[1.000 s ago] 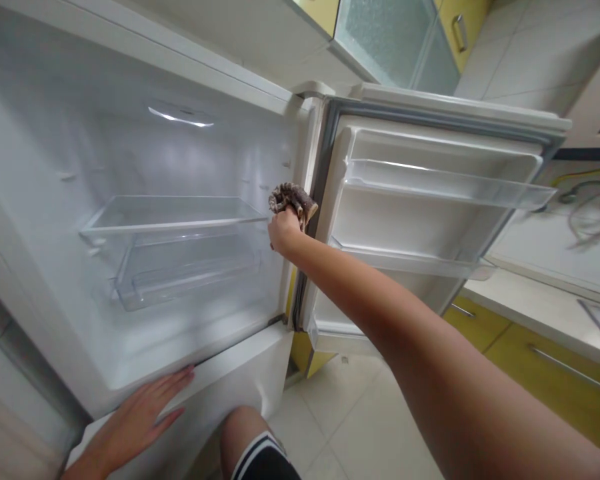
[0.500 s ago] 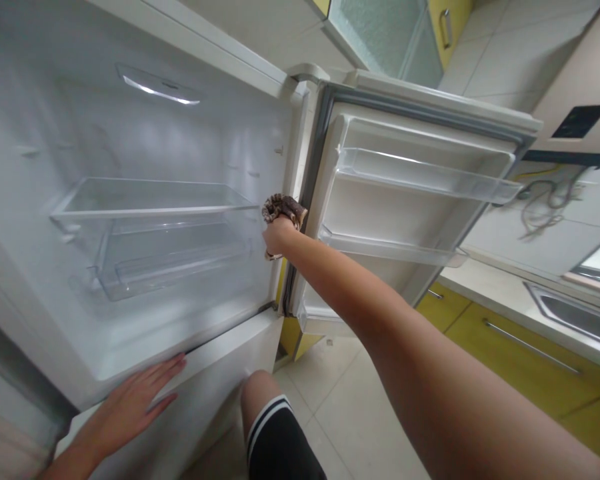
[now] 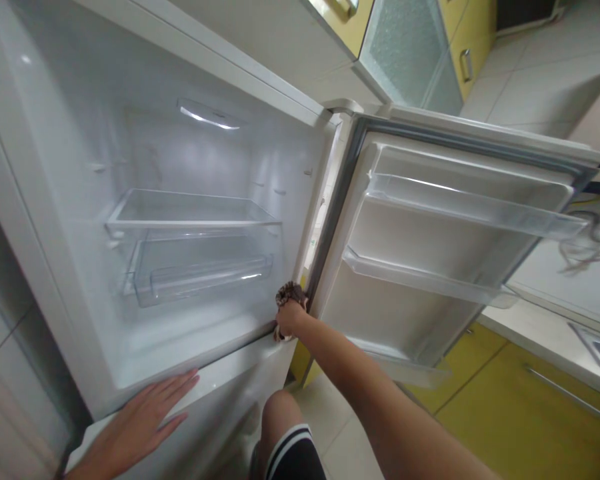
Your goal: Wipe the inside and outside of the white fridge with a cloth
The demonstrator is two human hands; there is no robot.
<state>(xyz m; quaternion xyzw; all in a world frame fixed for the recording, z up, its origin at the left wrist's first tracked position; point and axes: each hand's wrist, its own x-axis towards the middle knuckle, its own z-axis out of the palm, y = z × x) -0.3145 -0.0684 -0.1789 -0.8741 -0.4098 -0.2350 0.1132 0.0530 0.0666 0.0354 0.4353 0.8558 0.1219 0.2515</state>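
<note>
My right hand [image 3: 290, 319] is closed on a brown patterned cloth [image 3: 289, 292] and presses it against the fridge's right front edge, low down by the door hinge. My left hand [image 3: 145, 421] lies flat with fingers stretched out on the white ledge [image 3: 220, 370] below the open fridge compartment [image 3: 190, 173]. Inside, a clear shelf [image 3: 190, 213] sits above a clear drawer [image 3: 200, 273]. The fridge door [image 3: 455, 227] stands open to the right, with two clear door bins.
My knee [image 3: 280, 407] with a dark striped hem is below the fridge. Yellow lower cabinets [image 3: 530, 407] and a white counter [image 3: 545, 333] are at the right. A frosted glass cabinet door [image 3: 410, 53] and yellow upper cabinets are above. The floor is tiled.
My right hand has slid the cloth down the fridge's right edge, from shelf height to the bottom corner by the hinge. My left hand has stayed on the ledge.
</note>
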